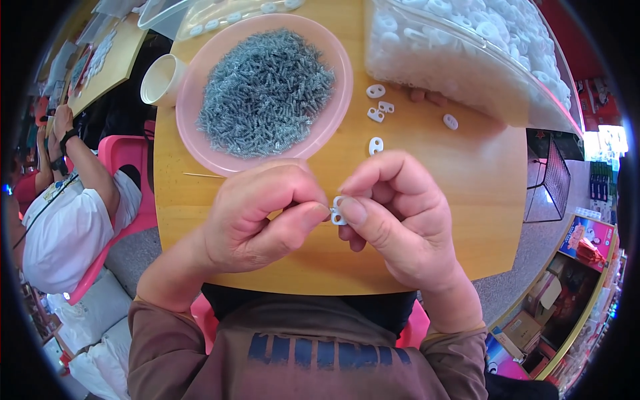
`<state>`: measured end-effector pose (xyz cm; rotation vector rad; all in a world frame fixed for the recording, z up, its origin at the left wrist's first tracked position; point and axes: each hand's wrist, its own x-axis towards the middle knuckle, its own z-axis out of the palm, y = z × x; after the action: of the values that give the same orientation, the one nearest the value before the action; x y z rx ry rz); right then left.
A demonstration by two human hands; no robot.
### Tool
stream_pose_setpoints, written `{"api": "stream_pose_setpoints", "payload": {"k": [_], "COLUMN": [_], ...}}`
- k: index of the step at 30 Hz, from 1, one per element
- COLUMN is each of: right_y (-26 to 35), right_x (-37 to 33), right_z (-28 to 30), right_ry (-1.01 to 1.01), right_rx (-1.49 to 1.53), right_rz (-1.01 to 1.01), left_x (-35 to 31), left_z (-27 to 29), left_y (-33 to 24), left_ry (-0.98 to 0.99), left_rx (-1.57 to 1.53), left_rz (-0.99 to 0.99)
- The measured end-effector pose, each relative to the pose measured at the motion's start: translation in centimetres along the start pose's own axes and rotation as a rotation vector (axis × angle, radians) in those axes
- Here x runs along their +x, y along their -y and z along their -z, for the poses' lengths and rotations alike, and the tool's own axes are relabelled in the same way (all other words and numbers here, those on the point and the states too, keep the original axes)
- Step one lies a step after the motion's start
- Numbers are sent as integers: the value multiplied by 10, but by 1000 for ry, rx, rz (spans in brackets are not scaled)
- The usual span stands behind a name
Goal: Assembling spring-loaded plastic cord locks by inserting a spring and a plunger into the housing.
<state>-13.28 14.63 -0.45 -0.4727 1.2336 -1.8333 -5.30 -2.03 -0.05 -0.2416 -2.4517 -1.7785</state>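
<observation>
In front of my body, above the wooden table, both hands meet around a small white two-holed plastic piece (337,217), which looks like a cord lock. My right hand (400,223) pinches it between thumb and forefinger. Thumb and forefinger of my left hand (263,217) are pressed together at the piece's left side; whatever they hold is too small to make out. Beyond my hands, a pink basin (189,137) is heaped with small metal springs (267,93). Several loose white plastic pieces (376,145) lie on the table past my right hand.
A clear bin (453,80) full of white parts stands at the far right of the table (460,220). A cream cup (162,80) sits beside the basin; a thin stick (203,175) lies near its rim. Another person (73,220) sits at the left on a pink chair.
</observation>
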Motion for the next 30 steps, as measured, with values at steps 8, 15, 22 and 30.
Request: {"api": "stream_pose_setpoints", "payload": {"k": [8,15,22,30], "right_y": [1,3,-1,0], "right_x": [2,2,3,2], "right_z": [1,-2,-2,-2], "right_ry": [6,-13,8,6], "right_rx": [35,68,132,153], "right_rz": [-55,-66,56,56], "left_x": [5,3,-4,-2], "left_z": [-2,-1,-2,-6], "left_y": [2,7,6,5], "left_ry": [-8,-9,-98,-135], "left_rx": [200,171,-149,-119], "left_rz": [-202,-214,18,-68]}}
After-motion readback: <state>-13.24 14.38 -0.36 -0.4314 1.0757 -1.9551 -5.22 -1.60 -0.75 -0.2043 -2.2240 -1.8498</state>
